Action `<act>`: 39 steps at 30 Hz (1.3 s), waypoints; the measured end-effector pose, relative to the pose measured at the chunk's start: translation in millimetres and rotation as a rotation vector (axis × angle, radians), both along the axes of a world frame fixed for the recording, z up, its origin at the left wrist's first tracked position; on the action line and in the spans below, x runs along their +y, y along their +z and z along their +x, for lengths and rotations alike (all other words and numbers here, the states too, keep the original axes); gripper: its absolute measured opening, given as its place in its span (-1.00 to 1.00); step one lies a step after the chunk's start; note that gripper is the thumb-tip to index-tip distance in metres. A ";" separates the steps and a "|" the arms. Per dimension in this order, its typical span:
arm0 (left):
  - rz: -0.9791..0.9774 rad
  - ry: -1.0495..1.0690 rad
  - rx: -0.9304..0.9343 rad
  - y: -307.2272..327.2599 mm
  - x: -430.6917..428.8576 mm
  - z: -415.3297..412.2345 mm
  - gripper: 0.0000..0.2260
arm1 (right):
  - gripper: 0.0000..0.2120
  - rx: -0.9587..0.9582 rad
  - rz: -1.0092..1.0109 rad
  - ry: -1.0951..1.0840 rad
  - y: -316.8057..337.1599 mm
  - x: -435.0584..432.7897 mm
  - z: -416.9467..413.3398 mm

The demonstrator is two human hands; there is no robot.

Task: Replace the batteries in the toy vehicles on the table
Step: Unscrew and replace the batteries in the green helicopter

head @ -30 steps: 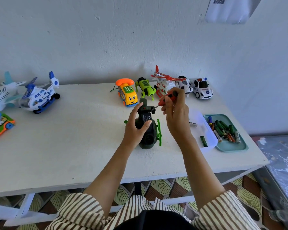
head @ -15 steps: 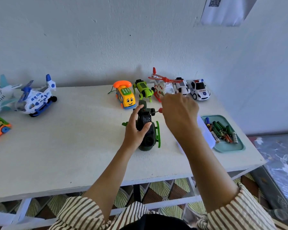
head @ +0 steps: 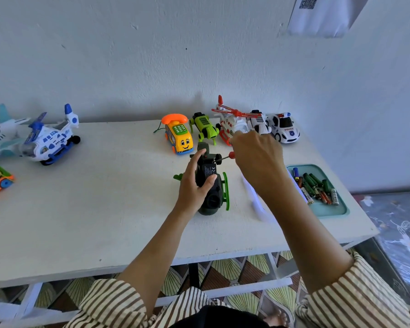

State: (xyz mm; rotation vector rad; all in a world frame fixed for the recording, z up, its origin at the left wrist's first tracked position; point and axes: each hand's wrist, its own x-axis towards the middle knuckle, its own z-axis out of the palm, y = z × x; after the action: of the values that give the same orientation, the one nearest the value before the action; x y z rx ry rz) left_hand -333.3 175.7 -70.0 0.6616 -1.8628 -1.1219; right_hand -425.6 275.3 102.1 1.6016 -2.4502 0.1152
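The dark green toy helicopter [head: 208, 185] lies belly-up mid-counter [head: 104, 209], light, stiff, probably slick plastic, so my left hand [head: 193, 188] curls its fingers round the stout body, off the thin skids, while my right hand [head: 258, 159] grips the screwdriver [head: 225, 157] at its underside.

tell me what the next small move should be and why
Probably twist the screwdriver to free the battery cover, which looks closed: the right hand grips it, tip against the upturned green helicopter, which the left hand holds.
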 end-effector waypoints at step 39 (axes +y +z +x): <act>0.006 -0.002 -0.016 1.9 1.7 -1.2 -0.45 | -0.88 0.060 -0.003 0.053 3.0 0.4 -1.8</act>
State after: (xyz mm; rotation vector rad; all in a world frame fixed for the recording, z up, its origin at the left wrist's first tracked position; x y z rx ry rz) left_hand -334.5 177.4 -68.0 0.6740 -1.8744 -1.1275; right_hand -427.4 275.6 105.1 1.6446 -2.3634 0.0779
